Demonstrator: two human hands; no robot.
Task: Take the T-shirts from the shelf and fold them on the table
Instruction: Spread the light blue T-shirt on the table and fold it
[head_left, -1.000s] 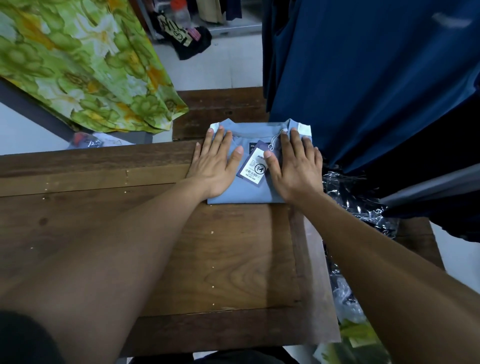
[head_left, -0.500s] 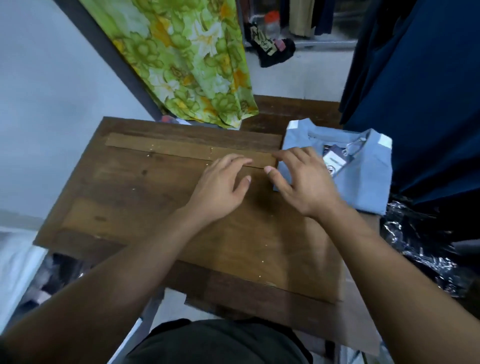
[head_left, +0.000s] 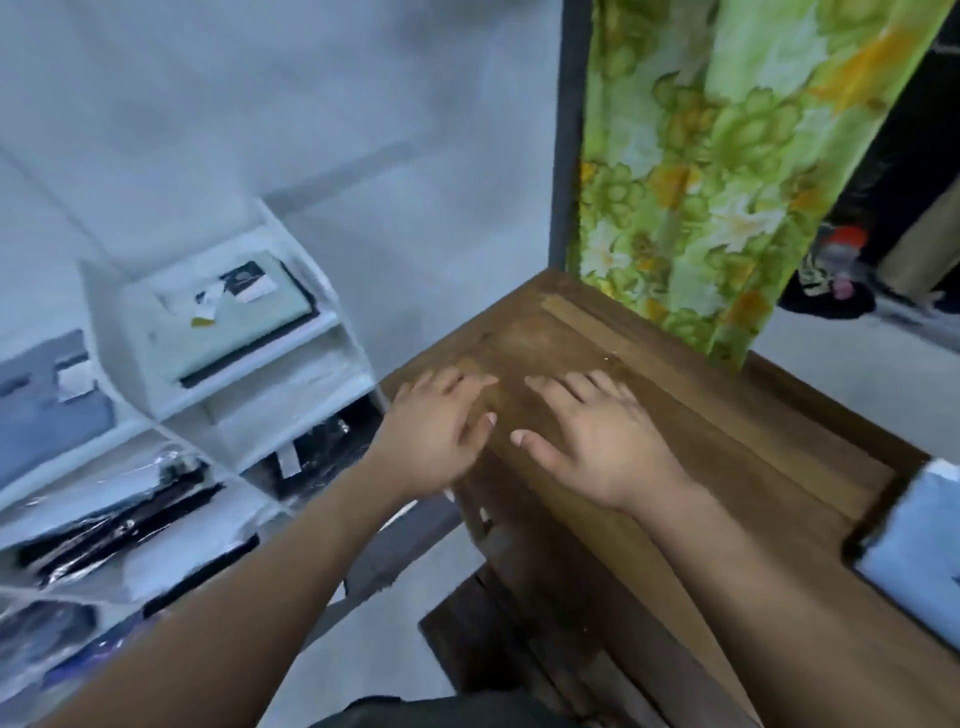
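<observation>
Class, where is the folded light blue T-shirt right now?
In the head view, the folded light blue T-shirt lies at the far right edge, on the wooden table, right of the right hand.

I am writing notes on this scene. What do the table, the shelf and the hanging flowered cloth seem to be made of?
The table looks like brown wood with a dull finish: grain lines and plank seams show. The shelf seems to be white painted board or plastic, plain and smooth; blur leaves this open. The flowered cloth appears to be thin printed fabric, since it hangs in soft folds.
</observation>
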